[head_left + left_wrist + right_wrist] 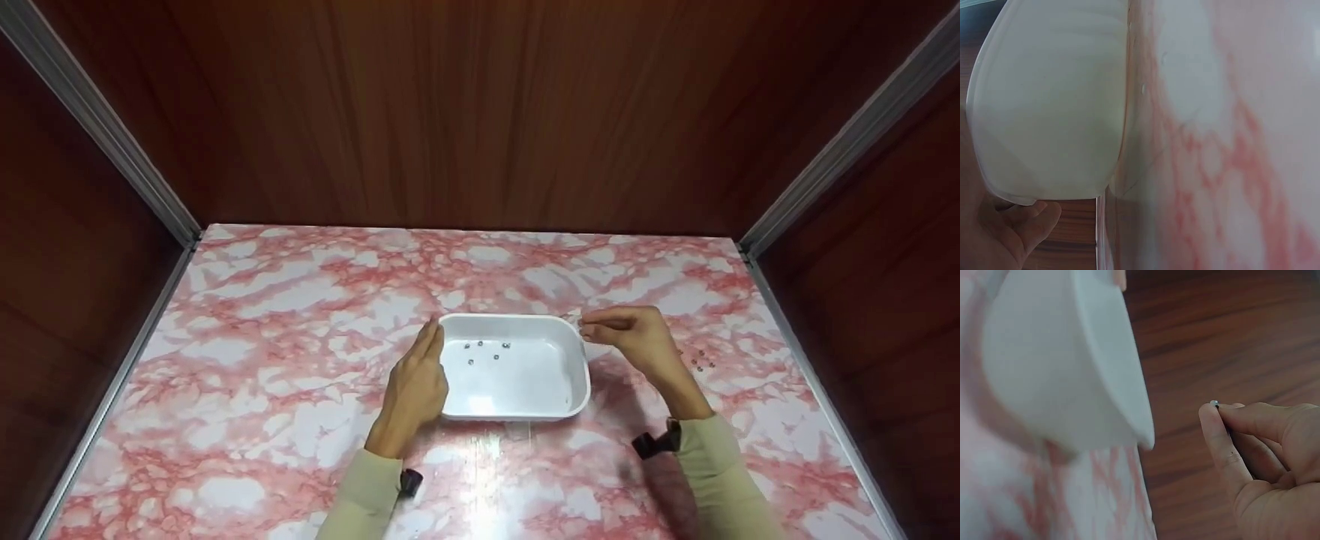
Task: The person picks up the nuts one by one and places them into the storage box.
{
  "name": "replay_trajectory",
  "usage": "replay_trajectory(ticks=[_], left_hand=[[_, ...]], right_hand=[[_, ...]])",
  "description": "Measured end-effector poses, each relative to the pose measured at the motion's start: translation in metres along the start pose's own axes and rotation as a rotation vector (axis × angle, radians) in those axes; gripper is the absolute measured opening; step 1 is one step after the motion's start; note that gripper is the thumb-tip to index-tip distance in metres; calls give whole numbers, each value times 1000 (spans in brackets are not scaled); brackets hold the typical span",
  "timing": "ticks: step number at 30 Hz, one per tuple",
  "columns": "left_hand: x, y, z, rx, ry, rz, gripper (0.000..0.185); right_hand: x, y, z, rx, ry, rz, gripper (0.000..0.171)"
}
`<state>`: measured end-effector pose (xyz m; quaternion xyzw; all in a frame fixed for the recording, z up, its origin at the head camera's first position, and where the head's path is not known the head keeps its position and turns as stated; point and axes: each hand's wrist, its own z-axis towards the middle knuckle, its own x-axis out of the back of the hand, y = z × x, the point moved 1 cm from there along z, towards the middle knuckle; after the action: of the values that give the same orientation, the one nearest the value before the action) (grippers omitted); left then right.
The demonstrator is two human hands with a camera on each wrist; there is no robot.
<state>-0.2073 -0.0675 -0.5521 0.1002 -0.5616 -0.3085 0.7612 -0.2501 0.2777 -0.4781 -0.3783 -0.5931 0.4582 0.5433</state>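
**Hands at a white tray, one small bead pinched**

Near the centre of the head view, slightly low, a white tray (517, 409) sits on the pink-marbled table (285, 360). Five small dark beads (486, 350) lie scattered in its upper-left part.

The left hand (416, 386) rests against the tray's left side, fingers straight and together, pointing up the frame along the rim; it grips nothing. In the left wrist view the tray's pale outer wall (1050, 107) fills the upper left, with a fingertip showing at the lower left just beneath it.

The right hand (634, 337) hovers at the tray's upper-right corner, thumb and forefinger pressed together. The right wrist view shows a tiny bead (1214, 404) pinched between those fingertips (1224, 439), with the other fingers curled in; it looks metallic, though it is too small to be sure. The tray's rim (1112, 354) lies left of it in that view, apart from the hand.

To the right of the right hand, a few more beads (701, 361) lie loose on the table. Dark wooden walls (480, 112) stand behind and to both sides.
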Motion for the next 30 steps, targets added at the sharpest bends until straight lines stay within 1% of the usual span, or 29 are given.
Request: replay_trajectory(ticks=[5,11,15,18,24,27,30], left_hand=[[0,1,0,-10,1,-10,49],[1,2,1,6,-18,-21,49],[0,2,1,8,-11,-15,50],[-1,2,0,7,-1,-16,50],[-2,0,-1,8,13,-9,50],[-1,0,-1,8,12,-6,50],[0,0,-1,12,5,-2,51]], right_hand=[[-15,-13,10,23,-37,42,23],[-33,-24,21,43,-101,-7,20],[-43,-28,28,39,-163,10,18],[-49,-30,32,36,-194,18,17],[-61,-32,40,46,-255,-40,17],[-69,-33,44,56,-291,-63,16],[-77,-34,48,70,-314,-110,14]])
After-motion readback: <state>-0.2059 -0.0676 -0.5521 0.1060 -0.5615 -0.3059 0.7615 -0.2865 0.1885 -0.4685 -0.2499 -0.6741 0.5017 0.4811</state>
